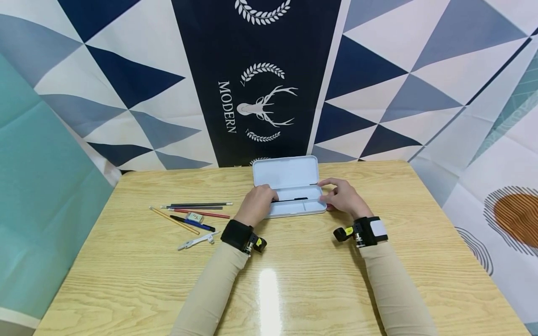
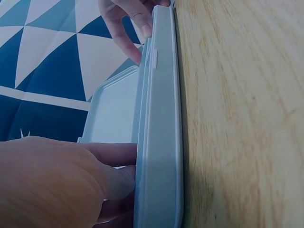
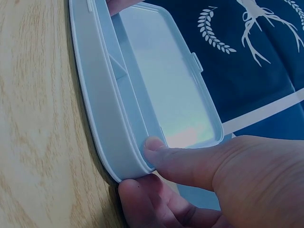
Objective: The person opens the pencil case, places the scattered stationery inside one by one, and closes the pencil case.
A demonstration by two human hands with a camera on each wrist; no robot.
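Observation:
A pale blue pencil case stands with its lid raised near the table's far edge. At its left part, my left hand reaches in over the front wall, fingers bent and tips hidden behind that wall in the left wrist view. A thin black pen runs rightward from those fingers inside the long compartment; they hold its left end. My right hand grips the right end of the case. Its thumb lies over the rim, while the other fingers bend against the outside.
Left of the case lie several pencils, an eraser, a blue and black pen and a white compass. A patterned cloth hangs right behind the wooden table. A low divider splits the case's front compartment.

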